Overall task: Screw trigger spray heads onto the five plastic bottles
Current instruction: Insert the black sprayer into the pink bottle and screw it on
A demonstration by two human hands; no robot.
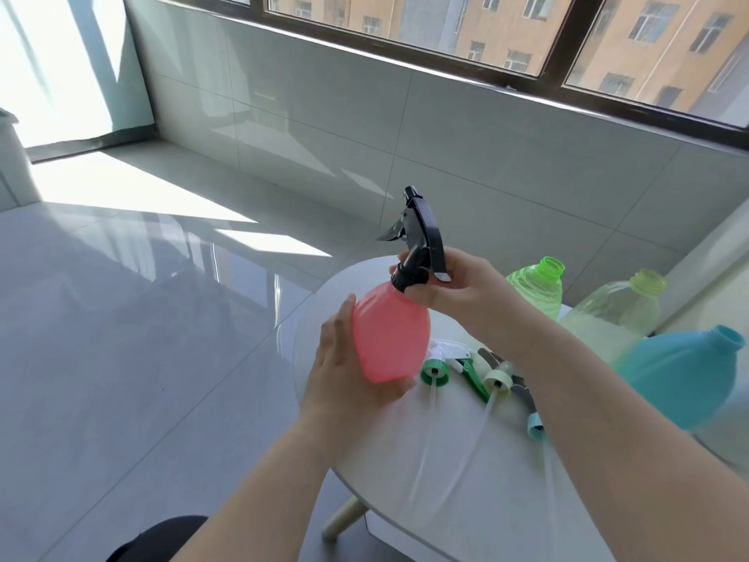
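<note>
A pink bottle [389,334] is held tilted above the white table [446,500]; my left hand [344,367] cups its body from below and the left. A black trigger spray head [421,233] sits on its neck, and my right hand [450,290] grips the black collar. Three loose spray heads lie on the table under my right forearm: one with a green collar [434,373], one with a pale yellow collar [497,379], one with a light blue collar [536,427]. Open-necked bottles stand at the right: bright green [537,285], pale yellow-green [620,306], blue [681,375].
The small round table has a wooden leg [344,517] and stands near a grey tiled wall [405,127] under a window [527,30]. Glossy grey floor [142,338] spreads to the left. A dark-clothed knee [162,541] shows at the bottom edge.
</note>
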